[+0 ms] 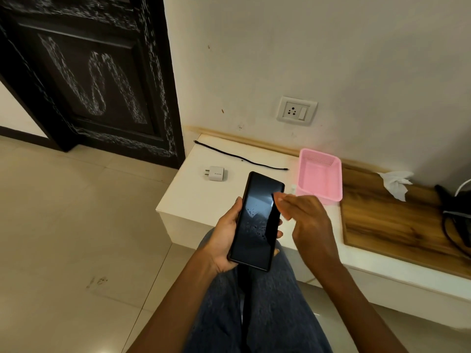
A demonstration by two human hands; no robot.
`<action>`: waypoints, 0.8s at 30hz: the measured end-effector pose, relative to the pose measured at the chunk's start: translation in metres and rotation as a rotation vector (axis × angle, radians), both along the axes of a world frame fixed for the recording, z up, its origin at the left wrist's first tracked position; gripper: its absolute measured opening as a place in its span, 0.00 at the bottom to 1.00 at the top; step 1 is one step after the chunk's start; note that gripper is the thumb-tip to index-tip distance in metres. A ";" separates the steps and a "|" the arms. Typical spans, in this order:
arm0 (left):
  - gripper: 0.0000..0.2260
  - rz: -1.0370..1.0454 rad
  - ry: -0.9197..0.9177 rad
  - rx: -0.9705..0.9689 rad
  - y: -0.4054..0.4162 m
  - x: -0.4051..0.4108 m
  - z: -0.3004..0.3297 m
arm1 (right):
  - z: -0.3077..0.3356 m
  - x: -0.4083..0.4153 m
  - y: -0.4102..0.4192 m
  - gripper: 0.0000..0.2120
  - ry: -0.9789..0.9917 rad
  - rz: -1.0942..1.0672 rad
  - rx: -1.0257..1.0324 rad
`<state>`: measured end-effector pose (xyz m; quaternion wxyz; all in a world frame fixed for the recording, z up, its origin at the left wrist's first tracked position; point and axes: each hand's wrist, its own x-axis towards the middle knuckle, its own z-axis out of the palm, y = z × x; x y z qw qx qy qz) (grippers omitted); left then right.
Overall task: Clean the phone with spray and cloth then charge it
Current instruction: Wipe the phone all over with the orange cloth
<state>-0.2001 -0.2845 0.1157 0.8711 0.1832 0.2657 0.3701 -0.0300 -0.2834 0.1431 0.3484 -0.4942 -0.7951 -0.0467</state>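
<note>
Phone: a dark phone (257, 220) is held screen up above the lap, just near of the white ledge; small droplets are seen on the middle of the dark glass.
Left hand: the left hand (224, 235) is wrapped around the phone from below, with the thumb along the left edge and fingertips showing at the right edge; the phone is firmly gripped.
Right hand: the right hand (305, 220) is blurred, just right of the phone, with the fingers extended toward the upper right part of the screen; nothing is held in it, and contact with the glass cannot be told.
Ledge: a low white ledge (191, 197) is set against the wall, with a wooden panel (382, 220) on its right part.
Charger: a white plug adapter (214, 173) is laid flat on the ledge, far left of the phone.
Cable: a thin black cable (239, 156) is stretched along the far side of the ledge, apart from the adapter.
Basket: a pink plastic basket (319, 174) is placed on the ledge, just far right of the phone.
Cloth: a crumpled white cloth (395, 183) is seen on the wooden panel near the wall, right of the basket.
Socket: a wall socket (297, 111) with a switch is mounted above the ledge.
Door: a dark door (89, 80) is seen at the far left.
</note>
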 end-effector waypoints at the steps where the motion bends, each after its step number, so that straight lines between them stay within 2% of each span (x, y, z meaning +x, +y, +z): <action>1: 0.30 -0.005 0.006 0.009 0.000 0.003 0.001 | 0.004 -0.001 0.005 0.18 0.014 -0.021 0.014; 4: 0.28 -0.004 0.032 0.005 0.001 0.008 0.002 | 0.009 -0.011 0.008 0.16 0.034 0.038 0.023; 9: 0.28 0.007 -0.016 -0.030 0.002 -0.003 -0.005 | -0.005 -0.012 -0.017 0.20 -0.057 0.165 -0.036; 14: 0.30 0.004 0.009 -0.019 0.000 0.004 -0.002 | 0.009 0.000 0.008 0.22 0.005 0.021 -0.018; 18: 0.28 0.014 -0.011 -0.048 0.003 0.004 0.001 | 0.009 -0.019 0.004 0.16 0.011 0.121 -0.003; 22: 0.29 0.032 -0.038 -0.042 0.004 -0.007 -0.003 | -0.004 -0.012 -0.013 0.21 -0.055 0.228 -0.066; 24: 0.29 0.038 -0.019 -0.034 0.002 -0.007 -0.003 | -0.002 -0.002 -0.007 0.22 -0.046 0.190 -0.060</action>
